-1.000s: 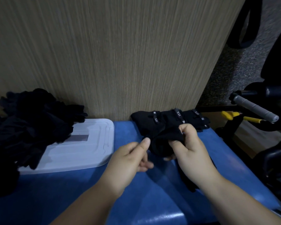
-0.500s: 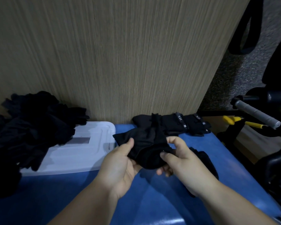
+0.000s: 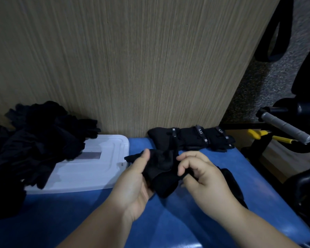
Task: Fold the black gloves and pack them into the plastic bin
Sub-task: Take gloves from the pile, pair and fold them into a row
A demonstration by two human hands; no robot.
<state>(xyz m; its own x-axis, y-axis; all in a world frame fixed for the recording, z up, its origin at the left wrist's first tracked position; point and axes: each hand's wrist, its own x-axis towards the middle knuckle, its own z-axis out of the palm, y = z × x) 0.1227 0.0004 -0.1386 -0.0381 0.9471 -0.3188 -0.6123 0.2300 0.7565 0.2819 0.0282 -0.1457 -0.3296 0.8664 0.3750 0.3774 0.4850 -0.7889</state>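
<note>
Blue surface [image 3: 168,221], both hands [image 3: 132,185] gripping black glove [image 3: 161,169]

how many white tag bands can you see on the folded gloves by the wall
3: left band, middle band, right band, spaced along the folded gloves against the wall; others may be hidden.

Bunched black glove [image 3: 164,173] between fingers [image 3: 182,170]

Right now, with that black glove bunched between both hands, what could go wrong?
The glove is loosely bunched between the left hand and right hand, so the fold may spring open. The loose pile overhangs the white lid and might slide. The folded row sits close behind and could be nudged.
</note>
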